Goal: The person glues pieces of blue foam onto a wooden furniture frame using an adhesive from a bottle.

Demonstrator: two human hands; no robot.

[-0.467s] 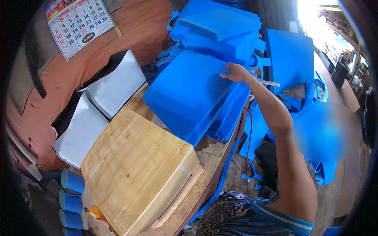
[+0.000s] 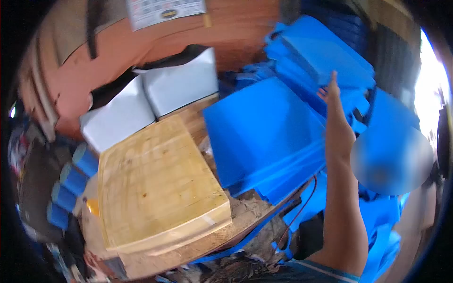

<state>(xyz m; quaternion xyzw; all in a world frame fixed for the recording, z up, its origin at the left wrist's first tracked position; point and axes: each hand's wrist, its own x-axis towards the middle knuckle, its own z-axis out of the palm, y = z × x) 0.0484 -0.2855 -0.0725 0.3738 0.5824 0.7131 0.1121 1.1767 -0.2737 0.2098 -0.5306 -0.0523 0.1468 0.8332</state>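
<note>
My right hand (image 2: 332, 89) reaches up over the blue foam, holding nothing, with its fingers apart. It is nearest the edge of a thick foam slab (image 2: 314, 56) on the back pile, and overlaps that pile in this view. Below and left of the hand, a large blue foam sheet (image 2: 259, 127) lies on top of several more sheets on the table. My left hand is out of view.
A pale wooden box (image 2: 155, 174) sits on the worktable at front left. Behind it lean two white panels (image 2: 181, 80). Blue rolls (image 2: 73, 181) and something yellow (image 2: 93, 206) stand at left. More blue foam (image 2: 382, 212) lies at right. A calendar (image 2: 167, 9) hangs behind.
My right hand has left the large foam sheet's edge and moved toward the back pile, its fingers spreading. The view has turned, shifting the table's contents.
</note>
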